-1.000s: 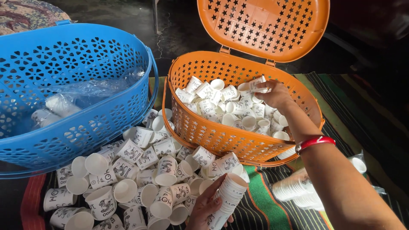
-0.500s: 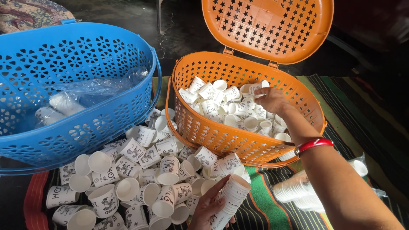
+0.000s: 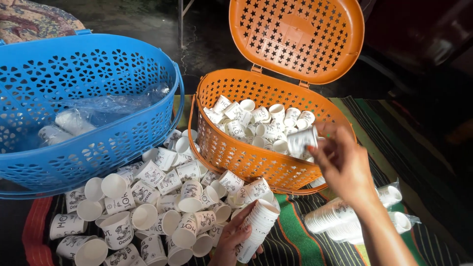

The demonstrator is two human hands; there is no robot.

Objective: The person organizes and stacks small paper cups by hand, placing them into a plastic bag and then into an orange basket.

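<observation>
Right hand [image 3: 345, 165] fingers pinching single paper cup [image 3: 301, 140] above orange basket [image 3: 236, 152]. Left hand [image 3: 231, 239] fingers wrapped round nested cup stack [image 3: 256, 224] over striped mat [image 3: 295, 241]. Light, thin-walled, crushable; likely best gripped gently near stiffer rim.

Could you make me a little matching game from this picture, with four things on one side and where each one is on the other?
Things:
1. Stack of cups
2. Single cup
3. Clear plastic bag
4. Sleeved cup stacks

Places:
A. inside the blue basket
B. in the left hand
C. on the striped cloth, at right
D. in the right hand, over the orange basket

Pairs: 1-B, 2-D, 3-A, 4-C
</observation>
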